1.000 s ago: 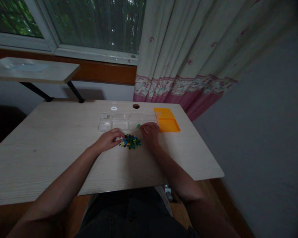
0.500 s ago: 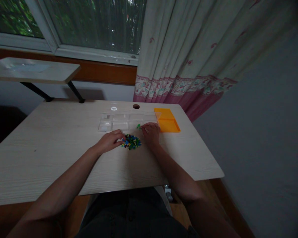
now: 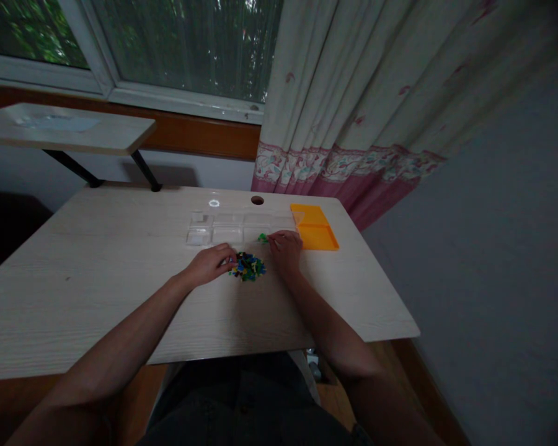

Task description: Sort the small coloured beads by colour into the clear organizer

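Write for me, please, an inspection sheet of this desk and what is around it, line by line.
Surface: pale wooden desk, with a round hole near its far edge.
Work things: pile of small coloured plastic pieces; clear plastic compartment tray behind it; a few green pieces at the tray's near right corner.
Clutter: flat orange plastic tray right of the clear one.
Hands: left hand with fingertips at the pile's left edge; right hand curled beside the green pieces; whether either grips a piece cannot be told.
Cables: nothing seen.
Surroundings: window, flowered curtain, second small table at the left, grey wall.
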`<state>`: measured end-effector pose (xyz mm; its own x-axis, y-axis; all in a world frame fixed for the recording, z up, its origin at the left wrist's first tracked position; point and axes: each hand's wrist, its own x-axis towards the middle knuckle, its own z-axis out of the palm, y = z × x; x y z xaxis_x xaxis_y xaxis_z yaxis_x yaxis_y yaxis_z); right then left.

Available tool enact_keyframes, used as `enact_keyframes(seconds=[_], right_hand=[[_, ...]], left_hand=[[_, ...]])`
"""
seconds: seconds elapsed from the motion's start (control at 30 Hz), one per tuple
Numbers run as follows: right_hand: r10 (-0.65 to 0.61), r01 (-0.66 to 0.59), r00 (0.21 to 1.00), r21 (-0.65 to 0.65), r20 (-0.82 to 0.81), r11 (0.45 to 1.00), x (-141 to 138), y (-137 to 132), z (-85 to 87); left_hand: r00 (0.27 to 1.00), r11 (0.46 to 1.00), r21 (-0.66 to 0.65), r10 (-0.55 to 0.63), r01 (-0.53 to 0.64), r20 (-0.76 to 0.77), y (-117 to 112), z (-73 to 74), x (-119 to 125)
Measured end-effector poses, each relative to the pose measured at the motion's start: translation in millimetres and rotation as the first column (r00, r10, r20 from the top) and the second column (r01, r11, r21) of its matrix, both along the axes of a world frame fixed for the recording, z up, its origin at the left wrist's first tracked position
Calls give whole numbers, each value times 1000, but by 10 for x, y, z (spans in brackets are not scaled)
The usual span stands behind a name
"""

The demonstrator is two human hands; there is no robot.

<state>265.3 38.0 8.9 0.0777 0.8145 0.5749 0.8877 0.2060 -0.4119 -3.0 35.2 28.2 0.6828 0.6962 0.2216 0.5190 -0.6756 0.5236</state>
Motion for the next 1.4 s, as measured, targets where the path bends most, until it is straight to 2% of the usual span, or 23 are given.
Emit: enact_keyframes(seconds=[0.2,0.37,0.47,0.6,0.7,1.0,1.2,1.4], right_hand=[[12,-12,1000,-7,18,1000,-6,11,-18],[44,-44,999,48,-6,998,-16,-16,22],[156,-156,988,85,13,984,-79,-82,63],[373,-385,919,96,125,918,-260,-211,102],[441,-466,874,96,203,880,-397,-287,123],[364,-414,900,212,239,885,-474,-318,124],[358,-404,897,157,258,901,-476,-338,132],[381,-416,892,113,245,902,-467,-359,173]], left_hand=[[983,994,-98,63,-47,173,7,-5,16],[933,966,-230,186,-117,307,24,-62,31],[893,934,-328,263,-141,366,32,-91,49],[854,905,-410,301,-115,424,29,-85,88],[845,898,-430,299,-92,443,20,-50,120],[834,870,-489,311,-57,456,-42,18,208],[830,859,-509,320,-51,457,-47,-12,217],[862,892,-442,293,-90,414,-22,-60,194]])
